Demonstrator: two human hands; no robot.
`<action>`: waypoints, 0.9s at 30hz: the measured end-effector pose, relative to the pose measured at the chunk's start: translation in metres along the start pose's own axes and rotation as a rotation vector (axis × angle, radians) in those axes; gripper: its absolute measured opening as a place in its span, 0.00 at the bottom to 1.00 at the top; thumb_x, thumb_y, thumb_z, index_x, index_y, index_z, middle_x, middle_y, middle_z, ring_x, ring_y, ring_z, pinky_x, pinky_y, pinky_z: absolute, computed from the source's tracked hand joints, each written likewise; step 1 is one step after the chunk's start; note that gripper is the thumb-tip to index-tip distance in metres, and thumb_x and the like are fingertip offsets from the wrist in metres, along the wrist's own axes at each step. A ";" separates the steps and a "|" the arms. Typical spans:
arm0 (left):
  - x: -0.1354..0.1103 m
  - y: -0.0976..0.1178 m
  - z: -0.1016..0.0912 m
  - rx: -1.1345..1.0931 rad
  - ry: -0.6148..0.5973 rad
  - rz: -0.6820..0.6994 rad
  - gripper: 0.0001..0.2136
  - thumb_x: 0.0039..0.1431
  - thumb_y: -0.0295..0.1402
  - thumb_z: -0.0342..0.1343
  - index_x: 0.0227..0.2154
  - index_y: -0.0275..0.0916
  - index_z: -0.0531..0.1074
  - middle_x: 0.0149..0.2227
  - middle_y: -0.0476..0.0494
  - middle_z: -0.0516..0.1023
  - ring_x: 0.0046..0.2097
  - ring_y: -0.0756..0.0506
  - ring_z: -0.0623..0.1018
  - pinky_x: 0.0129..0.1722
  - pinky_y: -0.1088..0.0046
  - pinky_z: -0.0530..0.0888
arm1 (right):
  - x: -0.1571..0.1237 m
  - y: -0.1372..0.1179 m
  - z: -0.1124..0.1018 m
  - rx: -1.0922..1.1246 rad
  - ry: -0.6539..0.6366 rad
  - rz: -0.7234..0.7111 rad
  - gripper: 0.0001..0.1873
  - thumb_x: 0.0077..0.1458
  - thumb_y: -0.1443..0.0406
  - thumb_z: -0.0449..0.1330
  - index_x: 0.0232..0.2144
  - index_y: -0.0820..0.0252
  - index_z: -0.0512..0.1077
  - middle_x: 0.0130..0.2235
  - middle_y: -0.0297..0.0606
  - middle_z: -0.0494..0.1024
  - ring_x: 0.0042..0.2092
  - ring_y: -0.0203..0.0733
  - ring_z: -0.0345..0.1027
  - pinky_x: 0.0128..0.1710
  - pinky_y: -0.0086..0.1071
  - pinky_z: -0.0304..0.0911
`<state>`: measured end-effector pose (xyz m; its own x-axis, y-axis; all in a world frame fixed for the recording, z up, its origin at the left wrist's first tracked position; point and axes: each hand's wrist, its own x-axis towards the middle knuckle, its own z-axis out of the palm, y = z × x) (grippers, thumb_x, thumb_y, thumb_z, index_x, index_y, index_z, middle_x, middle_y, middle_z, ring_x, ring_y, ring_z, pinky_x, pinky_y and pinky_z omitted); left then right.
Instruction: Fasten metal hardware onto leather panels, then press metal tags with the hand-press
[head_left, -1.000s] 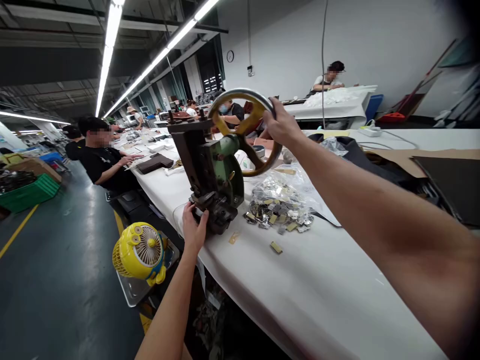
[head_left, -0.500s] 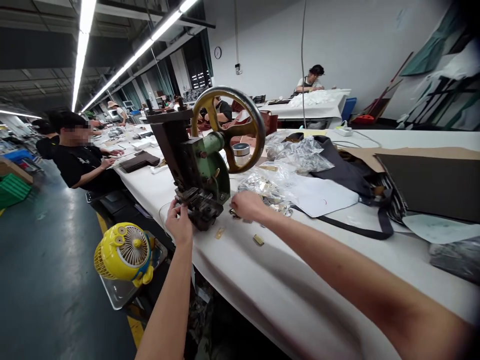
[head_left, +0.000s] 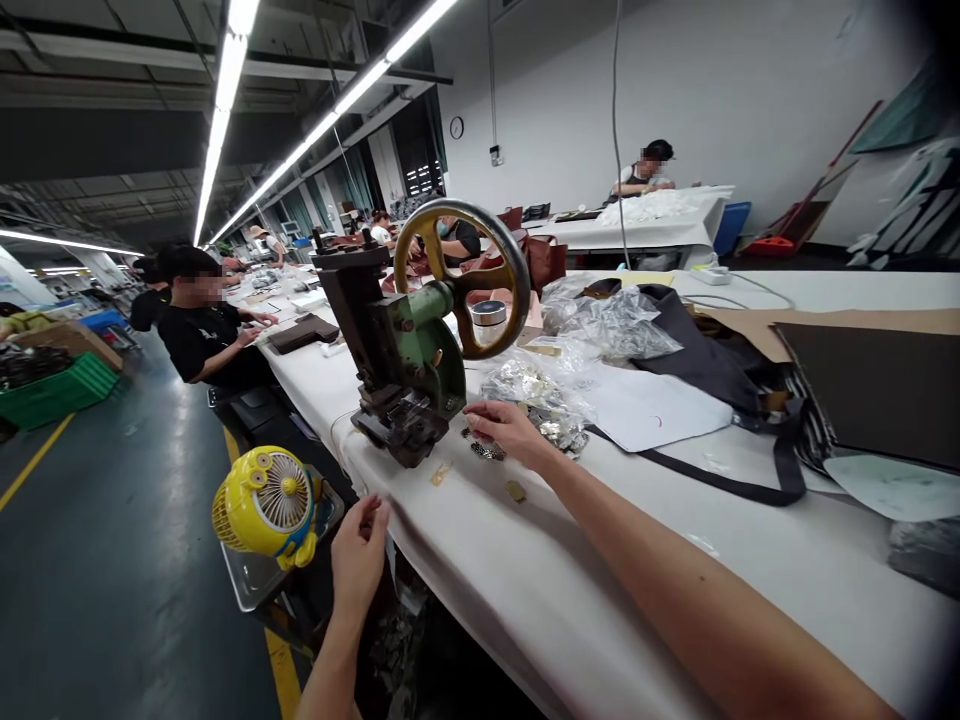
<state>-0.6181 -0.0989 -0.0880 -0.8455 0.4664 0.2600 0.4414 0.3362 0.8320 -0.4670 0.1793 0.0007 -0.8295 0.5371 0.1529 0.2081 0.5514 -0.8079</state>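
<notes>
A green and black hand press [head_left: 420,340] with a large yellow-spoked handwheel [head_left: 465,275] stands on the white-covered table [head_left: 480,560]. Off the table's front edge, below the press, my left hand [head_left: 360,550] has loosely bent fingers with the thumb apart; nothing shows in it. My right hand [head_left: 506,430] is right of the press base, over a small heap of dark metal pieces [head_left: 487,450]. Its thumb and forefinger are pinched together, and what they hold is too small to make out. A small brass-coloured piece [head_left: 516,491] and a flat tan piece [head_left: 441,474] lie in front.
Clear plastic bags of metal parts [head_left: 536,385], a white sheet [head_left: 652,405] and a dark strap [head_left: 720,480] lie to the right. A yellow fan [head_left: 270,505] sits on a metal tray [head_left: 244,585] at left. A co-worker [head_left: 206,320] sits beyond it.
My left hand has left the press base and come down toward me, off the table edge. My right hand stays by the dark metal pieces, its fingers slightly raised. The view has shifted a little.
</notes>
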 end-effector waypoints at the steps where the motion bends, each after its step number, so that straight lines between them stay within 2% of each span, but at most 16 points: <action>1: 0.001 0.025 0.009 -0.088 -0.034 0.057 0.23 0.61 0.52 0.57 0.50 0.42 0.77 0.46 0.38 0.83 0.47 0.37 0.82 0.45 0.59 0.80 | -0.002 -0.002 0.001 0.156 -0.010 -0.009 0.21 0.68 0.52 0.53 0.52 0.60 0.74 0.43 0.45 0.82 0.41 0.42 0.78 0.40 0.34 0.72; 4: 0.009 0.090 0.037 -0.269 -0.180 0.149 0.23 0.62 0.49 0.60 0.56 0.43 0.74 0.44 0.40 0.83 0.41 0.43 0.83 0.38 0.67 0.81 | -0.008 -0.014 0.012 0.679 -0.074 0.004 0.23 0.54 0.48 0.68 0.41 0.60 0.76 0.39 0.42 0.81 0.41 0.43 0.78 0.41 0.34 0.72; 5: 0.013 0.104 0.045 -0.324 -0.214 0.153 0.24 0.62 0.48 0.60 0.57 0.43 0.74 0.43 0.41 0.83 0.39 0.44 0.82 0.36 0.69 0.80 | -0.010 -0.019 0.017 0.783 -0.100 0.007 0.23 0.50 0.48 0.71 0.38 0.60 0.77 0.37 0.40 0.81 0.40 0.42 0.77 0.41 0.34 0.71; 7: 0.021 0.116 0.056 -0.413 -0.223 0.147 0.22 0.62 0.48 0.61 0.54 0.40 0.76 0.38 0.42 0.83 0.36 0.45 0.81 0.33 0.71 0.79 | -0.014 -0.025 0.028 0.828 -0.152 -0.018 0.22 0.50 0.49 0.72 0.37 0.60 0.79 0.35 0.38 0.81 0.39 0.40 0.76 0.40 0.33 0.70; 9: 0.028 0.112 0.057 -0.436 -0.165 0.149 0.18 0.63 0.47 0.59 0.47 0.39 0.79 0.35 0.43 0.82 0.35 0.46 0.81 0.32 0.71 0.78 | -0.016 -0.027 0.035 0.785 -0.175 -0.059 0.21 0.54 0.49 0.68 0.39 0.60 0.81 0.36 0.40 0.81 0.39 0.41 0.75 0.38 0.32 0.69; 11: 0.035 0.099 0.050 -0.372 -0.064 0.190 0.16 0.66 0.46 0.56 0.46 0.40 0.79 0.36 0.43 0.83 0.36 0.45 0.81 0.33 0.70 0.79 | -0.015 -0.023 0.040 0.658 -0.159 -0.071 0.23 0.58 0.48 0.64 0.43 0.60 0.82 0.38 0.42 0.82 0.39 0.42 0.74 0.36 0.32 0.68; 14: 0.053 0.075 0.028 -0.128 0.135 0.354 0.16 0.70 0.43 0.50 0.50 0.42 0.78 0.45 0.41 0.83 0.45 0.42 0.81 0.46 0.62 0.80 | -0.013 -0.012 0.041 0.340 -0.140 -0.078 0.23 0.61 0.51 0.61 0.47 0.61 0.82 0.38 0.42 0.82 0.38 0.44 0.74 0.37 0.34 0.68; 17: 0.081 0.059 0.013 0.109 0.278 0.517 0.15 0.71 0.41 0.51 0.49 0.42 0.80 0.46 0.40 0.83 0.50 0.40 0.79 0.55 0.56 0.76 | -0.011 -0.004 0.039 0.056 -0.196 -0.120 0.21 0.63 0.55 0.59 0.50 0.60 0.81 0.39 0.42 0.83 0.38 0.46 0.76 0.41 0.35 0.68; 19: 0.101 0.052 0.012 0.167 0.308 0.568 0.14 0.70 0.40 0.52 0.47 0.41 0.81 0.44 0.40 0.84 0.49 0.40 0.80 0.55 0.56 0.76 | -0.010 -0.001 0.038 -0.039 -0.208 -0.144 0.20 0.63 0.57 0.58 0.51 0.59 0.81 0.42 0.43 0.84 0.41 0.48 0.76 0.43 0.35 0.68; 22: 0.124 0.048 0.020 0.172 0.293 0.618 0.13 0.70 0.40 0.53 0.44 0.41 0.81 0.44 0.40 0.84 0.51 0.41 0.80 0.56 0.56 0.76 | -0.009 0.000 0.038 -0.065 -0.211 -0.138 0.21 0.64 0.56 0.57 0.53 0.59 0.80 0.44 0.43 0.84 0.42 0.48 0.77 0.42 0.34 0.68; 27: 0.139 0.044 0.031 0.115 0.233 0.674 0.13 0.69 0.39 0.54 0.46 0.42 0.81 0.53 0.41 0.81 0.63 0.39 0.73 0.63 0.53 0.71 | -0.008 -0.001 0.037 -0.104 -0.215 -0.129 0.21 0.64 0.56 0.57 0.54 0.57 0.80 0.46 0.43 0.84 0.45 0.50 0.78 0.44 0.34 0.69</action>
<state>-0.7073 0.0059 -0.0307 -0.4148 0.4204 0.8070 0.9076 0.1272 0.4002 -0.4796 0.1507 -0.0204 -0.9412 0.3169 0.1176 0.1368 0.6752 -0.7248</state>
